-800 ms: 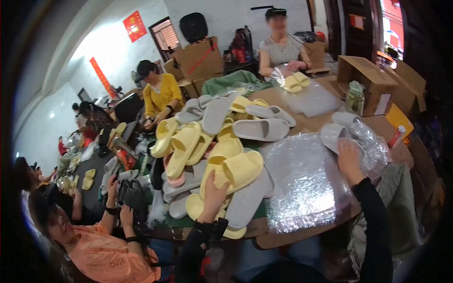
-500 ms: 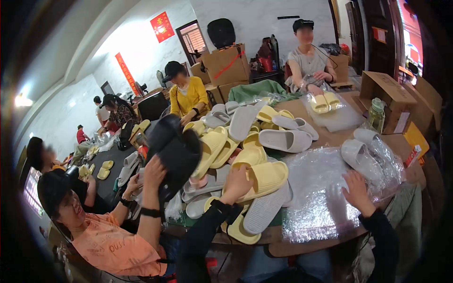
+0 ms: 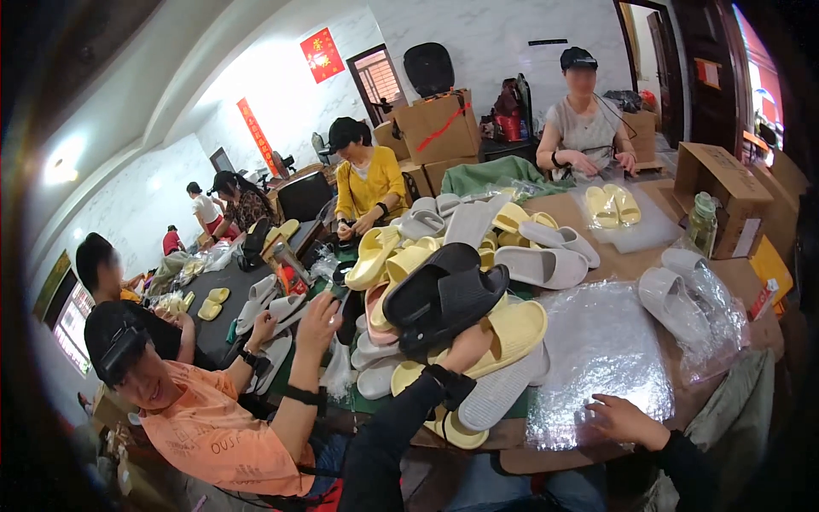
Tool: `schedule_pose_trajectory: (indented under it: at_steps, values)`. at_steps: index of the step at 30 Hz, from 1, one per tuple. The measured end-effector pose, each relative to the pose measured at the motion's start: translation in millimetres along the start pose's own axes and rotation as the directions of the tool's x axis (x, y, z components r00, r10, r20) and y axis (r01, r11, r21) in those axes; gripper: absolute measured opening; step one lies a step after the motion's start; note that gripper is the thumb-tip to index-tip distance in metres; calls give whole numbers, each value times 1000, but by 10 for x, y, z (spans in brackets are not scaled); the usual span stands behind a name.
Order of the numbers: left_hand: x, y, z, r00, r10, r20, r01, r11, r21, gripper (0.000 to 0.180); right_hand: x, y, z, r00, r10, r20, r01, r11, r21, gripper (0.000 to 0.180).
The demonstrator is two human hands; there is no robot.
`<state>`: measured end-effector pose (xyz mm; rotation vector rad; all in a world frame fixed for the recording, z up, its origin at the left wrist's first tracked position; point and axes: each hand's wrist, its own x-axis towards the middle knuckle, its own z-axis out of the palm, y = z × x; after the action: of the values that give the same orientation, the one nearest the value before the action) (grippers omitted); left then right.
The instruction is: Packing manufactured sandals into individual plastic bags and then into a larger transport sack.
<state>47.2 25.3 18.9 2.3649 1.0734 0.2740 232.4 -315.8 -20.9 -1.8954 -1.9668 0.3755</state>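
Note:
My left hand (image 3: 471, 348) reaches into the slipper pile, against a yellow slipper (image 3: 519, 337). A pair of black slippers (image 3: 444, 299) lies over its fingers, so I cannot see what they grip. Below that hand a grey slipper (image 3: 495, 398) rests sole up. My right hand (image 3: 629, 421) is open, fingers spread, over a stack of clear plastic bags (image 3: 597, 341) at the table's front. Right of the bags, a pair of grey slippers (image 3: 674, 300) sits partly in clear plastic.
At the left, a co-worker in an orange shirt (image 3: 217, 418) has raised hands near the pile. Across the table, another person handles plastic behind a yellow slipper pair (image 3: 612, 206). A glass bottle (image 3: 702, 224) and a cardboard box (image 3: 721, 192) stand at the right.
The black slippers have moved from the co-worker's hand onto the pile, over my left hand. My right hand has shifted down and left over the plastic bags. The person across has let go of the yellow pair.

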Motion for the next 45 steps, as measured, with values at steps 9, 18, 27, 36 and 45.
schedule_pose_trajectory:
  at_steps: [9,18,27,36,45]
  values:
    - [-506,323,-548,976,208,70,-213,975,66,43,15,-144,-4,998,-56,-11,56,998,16,43]
    - [-197,193,-814,836,270,-478,-152,950,272,34,-81,182,350,989,-131,70,140,980,-141,37]
    - [201,16,-831,879,-192,-437,111,973,-204,57,-130,32,301,997,-44,57,48,996,-77,37]
    - [93,49,-752,908,20,-418,-40,998,-41,72,-187,112,486,998,-16,-67,6,988,-157,40]
    - [61,370,-1105,817,16,-577,-462,617,-637,54,-203,115,582,1000,1,-13,-3,985,-171,48]
